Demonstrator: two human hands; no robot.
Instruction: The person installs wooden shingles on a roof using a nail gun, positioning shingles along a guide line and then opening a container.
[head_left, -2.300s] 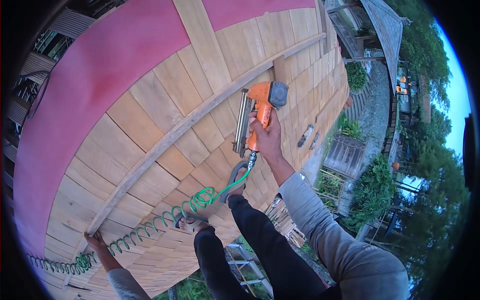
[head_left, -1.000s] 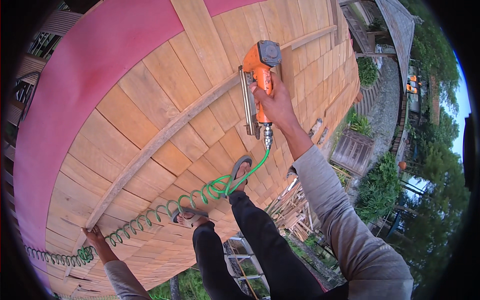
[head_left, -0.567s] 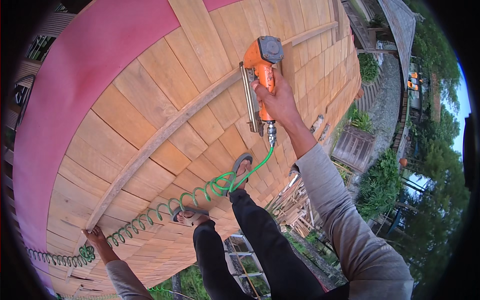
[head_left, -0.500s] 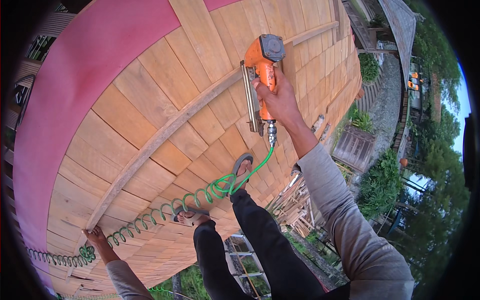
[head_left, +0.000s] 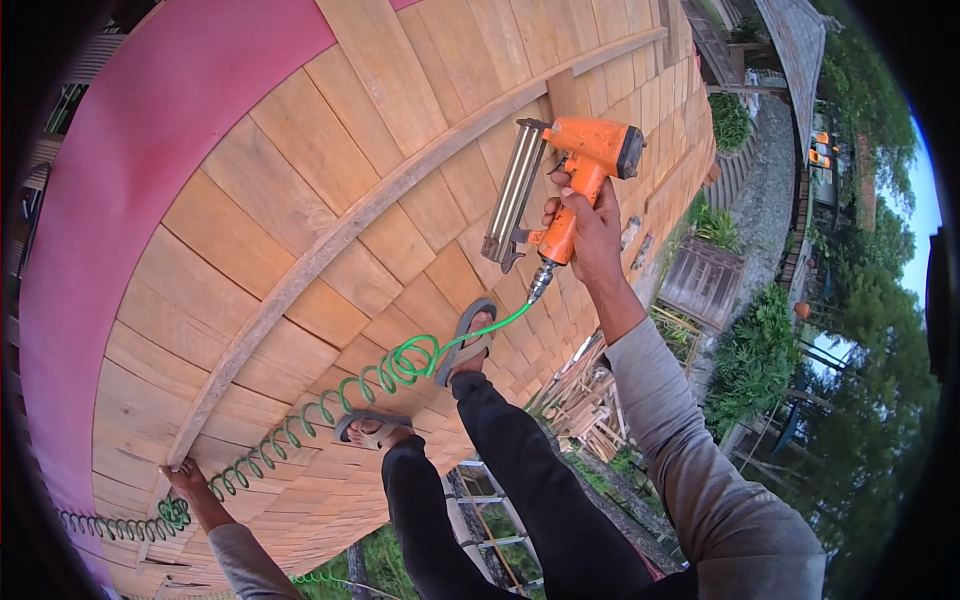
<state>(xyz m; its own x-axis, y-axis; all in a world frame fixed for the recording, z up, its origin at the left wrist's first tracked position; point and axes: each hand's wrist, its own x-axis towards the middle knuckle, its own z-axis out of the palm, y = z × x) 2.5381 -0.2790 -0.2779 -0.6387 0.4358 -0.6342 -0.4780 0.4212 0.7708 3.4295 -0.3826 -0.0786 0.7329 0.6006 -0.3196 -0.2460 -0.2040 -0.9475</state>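
Note:
My right hand point(head_left: 597, 240) is wrapped round the handle of an orange pneumatic nail gun point(head_left: 595, 142), held above the wooden shingles point(head_left: 325, 315). The gun's silver magazine point(head_left: 516, 190) is on its left side, and a metal coupling joins it to a coiled green air hose point(head_left: 350, 392). At the lower left, my left hand point(head_left: 186, 480) has its fingers closed on the near end of a long thin wooden batten point(head_left: 335, 238). This batten lies across the shingles, curving in the fisheye picture up to the right. The palm side of the left hand is hidden.
My sandalled feet point(head_left: 475, 335) stand on the sloping shingles. The hose trails past them to the left. A pink-red sheet point(head_left: 150, 130) runs along the upper left. Beyond the roof edge are a ladder point(head_left: 500, 520), a wood pile point(head_left: 590, 415) and shrubs point(head_left: 755, 360).
The nail gun has turned in my right hand's grip, its head swinging right and down, and moved slightly right. My left hand stays at the batten's end. The whole view has shifted a little.

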